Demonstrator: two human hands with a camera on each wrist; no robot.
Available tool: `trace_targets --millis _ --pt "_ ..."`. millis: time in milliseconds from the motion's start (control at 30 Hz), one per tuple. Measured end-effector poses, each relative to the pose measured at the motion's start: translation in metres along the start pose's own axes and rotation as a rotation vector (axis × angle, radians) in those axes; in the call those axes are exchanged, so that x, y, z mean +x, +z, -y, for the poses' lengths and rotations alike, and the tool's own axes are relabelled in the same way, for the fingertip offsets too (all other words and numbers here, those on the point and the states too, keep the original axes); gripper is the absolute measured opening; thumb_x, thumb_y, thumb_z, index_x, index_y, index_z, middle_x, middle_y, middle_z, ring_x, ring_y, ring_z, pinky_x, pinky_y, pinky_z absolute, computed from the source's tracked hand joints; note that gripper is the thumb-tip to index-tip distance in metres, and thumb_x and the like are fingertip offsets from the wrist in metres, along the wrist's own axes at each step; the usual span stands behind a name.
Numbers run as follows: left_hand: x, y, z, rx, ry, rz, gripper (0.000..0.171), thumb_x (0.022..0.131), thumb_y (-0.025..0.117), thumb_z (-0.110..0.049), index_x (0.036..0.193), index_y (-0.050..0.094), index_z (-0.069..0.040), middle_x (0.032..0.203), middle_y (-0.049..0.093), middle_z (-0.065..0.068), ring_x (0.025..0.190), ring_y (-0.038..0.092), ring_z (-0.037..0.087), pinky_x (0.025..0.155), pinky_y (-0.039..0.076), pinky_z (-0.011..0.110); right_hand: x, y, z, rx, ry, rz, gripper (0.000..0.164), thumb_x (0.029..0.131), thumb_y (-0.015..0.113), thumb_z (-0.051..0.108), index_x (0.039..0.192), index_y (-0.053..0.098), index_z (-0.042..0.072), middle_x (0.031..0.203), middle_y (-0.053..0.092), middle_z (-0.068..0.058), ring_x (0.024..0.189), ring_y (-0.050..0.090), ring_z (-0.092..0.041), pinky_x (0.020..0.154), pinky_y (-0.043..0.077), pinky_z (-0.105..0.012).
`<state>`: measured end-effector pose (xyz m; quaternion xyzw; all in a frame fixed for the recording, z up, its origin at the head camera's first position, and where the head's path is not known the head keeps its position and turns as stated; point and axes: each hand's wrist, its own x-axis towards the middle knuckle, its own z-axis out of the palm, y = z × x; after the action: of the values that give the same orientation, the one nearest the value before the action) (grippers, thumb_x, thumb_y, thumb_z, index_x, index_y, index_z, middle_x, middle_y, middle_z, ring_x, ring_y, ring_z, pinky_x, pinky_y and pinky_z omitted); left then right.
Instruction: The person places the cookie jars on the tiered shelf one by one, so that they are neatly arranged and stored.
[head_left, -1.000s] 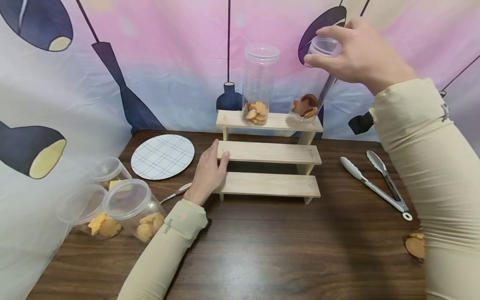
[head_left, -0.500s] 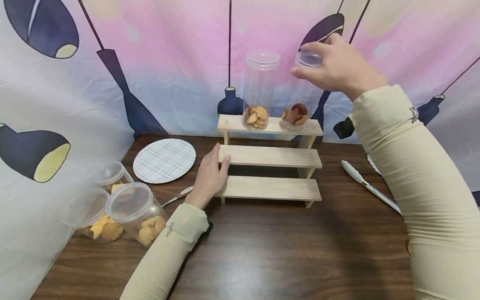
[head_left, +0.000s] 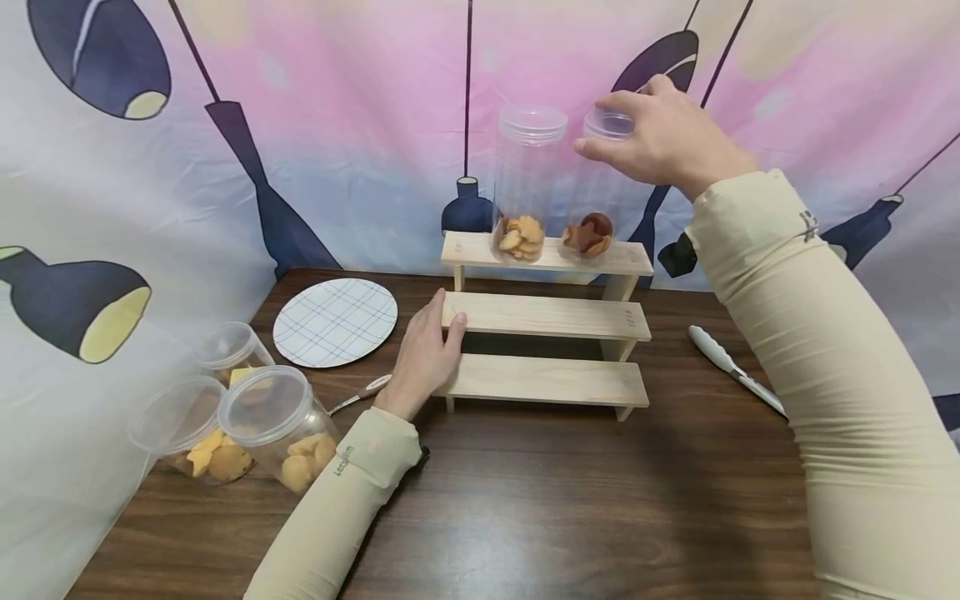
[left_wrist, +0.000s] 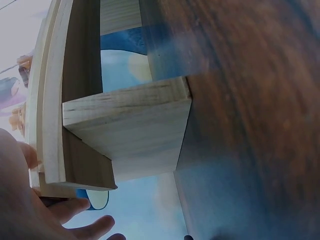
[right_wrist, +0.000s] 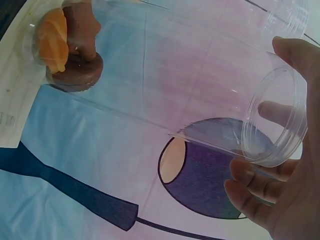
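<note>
Grips tall clear plastic jar by top with right hand; likely light, slipperier below fingers; spreads left hand on pale wooden three-step shelf.

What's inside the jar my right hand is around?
In that jar, brown cookie-like pieces and an orange-tan piece lie at the bottom. Anything tucked behind these front pieces is covered, so I can't count them all.

Right, here's your count: 5 clear jars, 2 on the rack, 3 off it; 1 rack w/ 3 shelves, 1 plate, 1 pr tongs, 1 part-hidden utensil, plus your L hand & R hand, 2 total.
</note>
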<state>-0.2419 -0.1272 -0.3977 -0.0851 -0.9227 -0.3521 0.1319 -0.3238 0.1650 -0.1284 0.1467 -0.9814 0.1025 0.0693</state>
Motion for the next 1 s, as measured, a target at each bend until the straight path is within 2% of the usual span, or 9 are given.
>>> trace_targets --millis 300,600,1000 --pt "-0.0001 -0.0002 -0.0018 -0.001 -0.002 0.002 0.067 0.106 0.034 -0.046 0.159 0.022 -0.006 0.157 0.035 0.021 0.146 0.03 0.038 0.121 0.023 0.047 0.0007 -0.0002 -0.004 0.036 0.048 0.01 0.085 0.09 0.048 0.071 0.159 0.025 0.029 0.161 0.016 -0.025 0.134 0.036 -0.049 0.106 0.033 -0.068" --pt "0.0009 -0.0006 -0.0041 0.0 0.002 0.004 0.068 0.106 0.035 -0.046 0.159 0.021 -0.005 0.157 0.035 0.021 0.145 0.031 0.038 0.121 0.023 0.046 -0.001 0.0002 -0.0054 0.04 0.063 0.005 0.085 0.089 0.051 0.069 0.16 0.025 0.029 0.16 0.015 -0.026 0.127 0.039 -0.048 0.102 0.037 -0.066" --pt "0.0009 0.0012 -0.0049 0.008 0.012 0.008 0.068 0.106 0.035 -0.046 0.159 0.021 -0.005 0.157 0.035 0.021 0.145 0.031 0.038 0.121 0.023 0.046 -0.006 -0.0011 -0.0061 0.065 0.068 0.003 0.086 0.089 0.052 0.068 0.16 0.024 0.028 0.161 0.014 -0.024 0.13 0.038 -0.049 0.105 0.034 -0.067"
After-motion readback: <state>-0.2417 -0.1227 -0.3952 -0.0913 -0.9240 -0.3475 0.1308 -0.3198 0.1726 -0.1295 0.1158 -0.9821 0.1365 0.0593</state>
